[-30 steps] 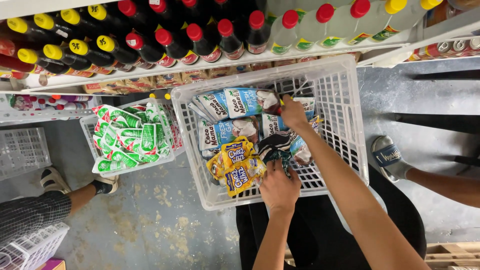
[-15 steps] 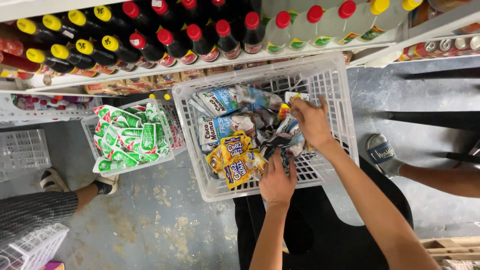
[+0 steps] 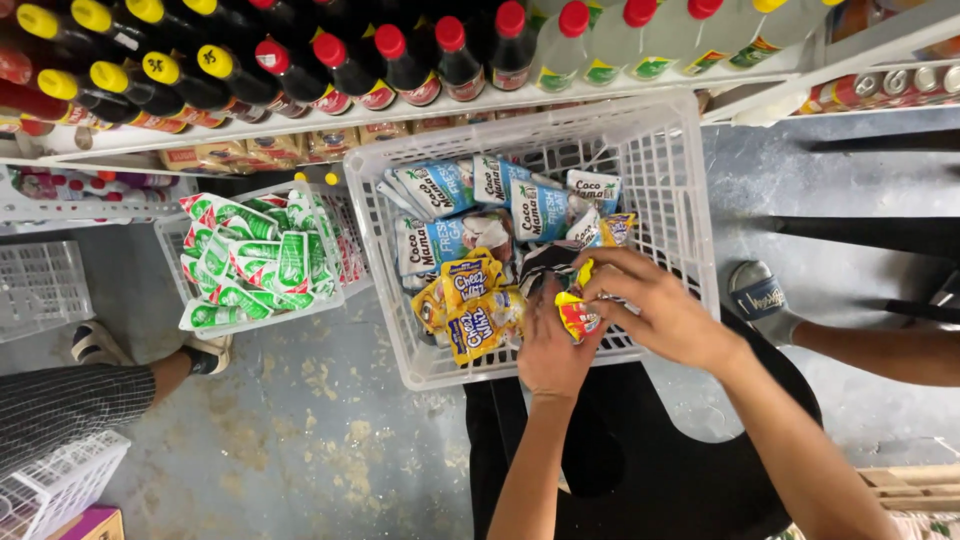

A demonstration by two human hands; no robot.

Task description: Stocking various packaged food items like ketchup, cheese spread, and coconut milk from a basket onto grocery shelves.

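A white plastic basket (image 3: 680, 170) sits below me, filled with blue-and-white pouches (image 3: 500, 195) at the back and yellow sachets (image 3: 470, 310) at the front left. My left hand (image 3: 550, 345) rests at the basket's near edge, fingers on a bundle of small red-and-yellow sachets (image 3: 577, 315). My right hand (image 3: 655, 305) reaches in from the right and grips the same bundle from above. Dark packets lie just beyond my fingers.
A smaller white basket (image 3: 335, 225) of green-and-white sachets stands to the left. Shelves of red- and yellow-capped bottles (image 3: 400, 60) run along the top. Another person's sandalled feet (image 3: 95, 345) are at left; a foot (image 3: 765, 300) and leg at right. Empty white baskets (image 3: 40, 285) sit far left.
My right hand has pulled back from the basket's rear toward the near edge, bringing the small sachets to meet my left hand. The camera has dropped closer to the basket.
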